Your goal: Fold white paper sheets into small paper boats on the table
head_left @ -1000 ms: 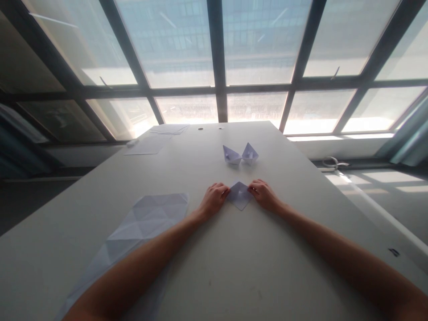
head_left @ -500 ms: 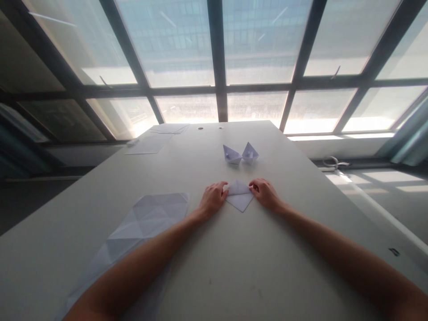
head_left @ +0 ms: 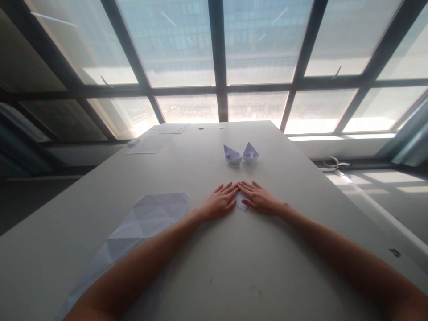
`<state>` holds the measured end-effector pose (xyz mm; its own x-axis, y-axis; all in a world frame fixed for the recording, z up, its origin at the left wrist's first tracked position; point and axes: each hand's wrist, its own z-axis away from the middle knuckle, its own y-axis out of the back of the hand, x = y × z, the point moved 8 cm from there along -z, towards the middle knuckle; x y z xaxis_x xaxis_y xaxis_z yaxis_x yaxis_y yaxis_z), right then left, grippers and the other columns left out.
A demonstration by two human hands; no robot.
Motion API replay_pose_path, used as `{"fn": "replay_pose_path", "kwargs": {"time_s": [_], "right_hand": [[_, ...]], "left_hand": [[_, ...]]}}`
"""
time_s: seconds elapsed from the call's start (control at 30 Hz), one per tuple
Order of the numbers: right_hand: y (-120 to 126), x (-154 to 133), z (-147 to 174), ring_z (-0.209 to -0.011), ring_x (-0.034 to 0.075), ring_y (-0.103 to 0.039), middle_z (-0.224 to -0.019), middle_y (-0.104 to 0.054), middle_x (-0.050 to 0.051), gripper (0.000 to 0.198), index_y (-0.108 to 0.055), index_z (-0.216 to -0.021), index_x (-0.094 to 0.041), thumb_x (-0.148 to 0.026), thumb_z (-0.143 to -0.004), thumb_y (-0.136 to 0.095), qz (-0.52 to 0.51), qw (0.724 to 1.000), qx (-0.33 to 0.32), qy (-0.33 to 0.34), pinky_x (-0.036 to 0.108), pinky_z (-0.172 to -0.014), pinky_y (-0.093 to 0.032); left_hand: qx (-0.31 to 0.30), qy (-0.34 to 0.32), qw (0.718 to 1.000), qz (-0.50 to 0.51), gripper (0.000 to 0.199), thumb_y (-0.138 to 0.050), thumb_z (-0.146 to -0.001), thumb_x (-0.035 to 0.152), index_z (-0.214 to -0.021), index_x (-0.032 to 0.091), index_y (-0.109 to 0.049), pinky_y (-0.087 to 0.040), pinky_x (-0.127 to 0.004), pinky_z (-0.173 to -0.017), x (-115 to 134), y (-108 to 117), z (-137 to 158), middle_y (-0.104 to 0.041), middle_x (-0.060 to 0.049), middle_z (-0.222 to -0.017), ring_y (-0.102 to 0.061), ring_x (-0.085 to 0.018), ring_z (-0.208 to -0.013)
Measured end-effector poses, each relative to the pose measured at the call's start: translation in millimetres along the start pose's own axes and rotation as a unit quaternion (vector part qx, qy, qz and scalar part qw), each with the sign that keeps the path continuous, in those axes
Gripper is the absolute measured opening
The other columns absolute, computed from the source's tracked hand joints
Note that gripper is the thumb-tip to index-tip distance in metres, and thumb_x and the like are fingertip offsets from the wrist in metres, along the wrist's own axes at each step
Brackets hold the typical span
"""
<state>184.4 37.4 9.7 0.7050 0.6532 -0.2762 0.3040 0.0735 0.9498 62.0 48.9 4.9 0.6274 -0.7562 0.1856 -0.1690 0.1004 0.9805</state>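
Note:
A small folded sheet of white paper [head_left: 241,204] lies flat on the table in front of me, mostly covered by my hands. My left hand [head_left: 219,201] rests on its left side, palm down with fingers stretched out. From the other side, my right hand [head_left: 260,199] lies flat on the paper's right part, fingers extended. The fingertips of both hands meet near the paper's far corner. Just beyond them stand two folded paper boats, the left boat [head_left: 232,156] and the right boat [head_left: 250,154], side by side.
A large creased sheet of paper [head_left: 147,218] lies to the left, partly under my left forearm. Farther back on the white table [head_left: 214,267] are several flat sheets [head_left: 147,145]. Past the table's right edge, a coiled cable [head_left: 331,162] lies near the windows.
Both hands have gone from pinching the folded paper's side corners to lying flat over it with fingers extended. They have moved inward, and the paper is now mostly covered.

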Motion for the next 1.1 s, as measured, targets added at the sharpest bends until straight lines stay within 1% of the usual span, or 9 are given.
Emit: {"fn": "replay_pose_path", "kwargs": {"time_s": [0.1, 0.17, 0.27, 0.4, 0.5, 0.57, 0.73, 0.93, 1.1], "right_hand": [[-3.8, -1.1, 0.5, -0.148, 0.023, -0.013, -0.160, -0.016, 0.011, 0.074, -0.015, -0.155, -0.013, -0.059, -0.098, -0.024, 0.022, 0.999, -0.019, -0.016, 0.046, -0.120, -0.009], [-5.4, -1.9, 0.4, -0.148, 0.023, -0.010, -0.160, -0.015, 0.011, 0.077, -0.015, -0.155, -0.012, -0.062, -0.098, -0.020, 0.031, 0.999, -0.023, -0.025, 0.046, -0.120, -0.008], [-7.4, -0.7, 0.2, -0.148, 0.023, -0.009, -0.160, -0.016, 0.011, 0.077, -0.016, -0.155, -0.012, -0.063, -0.097, -0.015, 0.040, 0.998, -0.026, -0.047, 0.047, -0.120, -0.007], [-10.6, 10.3, 0.5, -0.149, 0.023, -0.009, -0.160, -0.014, 0.012, 0.078, -0.018, -0.154, -0.010, -0.062, -0.097, -0.012, 0.050, 0.993, -0.024, -0.105, 0.050, -0.119, -0.008], [-13.4, 22.1, 0.7, -0.149, 0.024, -0.009, -0.160, -0.014, 0.014, 0.078, -0.018, -0.154, -0.008, -0.061, -0.097, -0.013, 0.057, 0.987, -0.019, -0.148, 0.051, -0.119, -0.007], [-15.3, 27.7, 0.4, -0.149, 0.024, -0.008, -0.160, -0.014, 0.015, 0.079, -0.018, -0.154, -0.006, -0.061, -0.097, -0.016, 0.059, 0.984, -0.017, -0.164, 0.051, -0.119, -0.007], [-17.1, 30.7, 0.3, -0.149, 0.024, -0.006, -0.160, -0.014, 0.014, 0.079, -0.018, -0.154, -0.007, -0.061, -0.096, -0.017, 0.058, 0.984, -0.013, -0.168, 0.049, -0.119, -0.006], [-15.7, 30.0, 1.0, -0.149, 0.025, -0.008, -0.160, -0.016, 0.016, 0.078, -0.020, -0.153, -0.006, -0.059, -0.096, -0.021, 0.054, 0.984, -0.002, -0.167, 0.051, -0.119, -0.006], [-15.2, 29.8, 1.2, -0.148, 0.027, -0.009, -0.160, -0.016, 0.016, 0.077, -0.020, -0.154, -0.007, -0.059, -0.096, -0.021, 0.053, 0.984, 0.004, -0.167, 0.050, -0.119, -0.007]], "left_hand": [[-0.011, 0.004, 1.000, -0.016, 0.068, -0.026, -0.100, 0.056, -0.157, 0.025, -0.007, -0.008, -0.043, -0.120, 2.9, -0.6, 1.4, -0.012, -0.002, -0.162, -0.009, -0.022, -0.149], [-0.015, 0.009, 1.000, -0.025, 0.071, -0.021, -0.099, 0.061, -0.157, 0.023, -0.007, -0.007, -0.043, -0.119, 3.6, -0.6, 1.7, -0.011, -0.003, -0.162, -0.008, -0.023, -0.149], [-0.019, 0.016, 0.999, -0.032, 0.073, -0.016, -0.098, 0.064, -0.157, 0.022, -0.007, -0.007, -0.044, -0.119, 2.8, -1.3, 2.1, -0.011, -0.003, -0.162, -0.007, -0.023, -0.149], [-0.024, 0.038, 0.998, -0.041, 0.076, -0.014, -0.097, 0.066, -0.157, 0.019, -0.010, -0.007, -0.044, -0.119, -3.9, -5.1, 2.9, -0.010, -0.005, -0.162, -0.007, -0.023, -0.149], [-0.025, 0.066, 0.996, -0.047, 0.079, -0.013, -0.096, 0.067, -0.156, 0.017, -0.011, -0.006, -0.043, -0.119, -12.1, -9.0, 3.0, -0.008, -0.007, -0.162, -0.005, -0.023, -0.149], [-0.027, 0.084, 0.995, -0.048, 0.081, -0.012, -0.095, 0.068, -0.156, 0.015, -0.010, -0.006, -0.044, -0.119, -16.8, -11.4, 2.8, -0.007, -0.009, -0.162, -0.005, -0.023, -0.149], [-0.015, 0.108, 0.993, -0.055, 0.085, -0.012, -0.094, 0.069, -0.155, 0.010, -0.014, -0.006, -0.046, -0.119, -21.4, -11.7, 2.6, -0.010, -0.014, -0.161, -0.005, -0.025, -0.149], [0.013, 0.158, 0.986, -0.052, 0.089, -0.018, -0.093, 0.070, -0.153, 0.004, -0.018, -0.008, -0.048, -0.118, -28.3, -9.6, 4.7, -0.014, -0.022, -0.159, -0.007, -0.031, -0.148], [0.024, 0.173, 0.983, -0.055, 0.087, -0.017, -0.095, 0.066, -0.152, 0.001, -0.018, -0.008, -0.048, -0.118, -31.1, -11.0, 5.1, -0.016, -0.023, -0.158, -0.008, -0.032, -0.148]]}}
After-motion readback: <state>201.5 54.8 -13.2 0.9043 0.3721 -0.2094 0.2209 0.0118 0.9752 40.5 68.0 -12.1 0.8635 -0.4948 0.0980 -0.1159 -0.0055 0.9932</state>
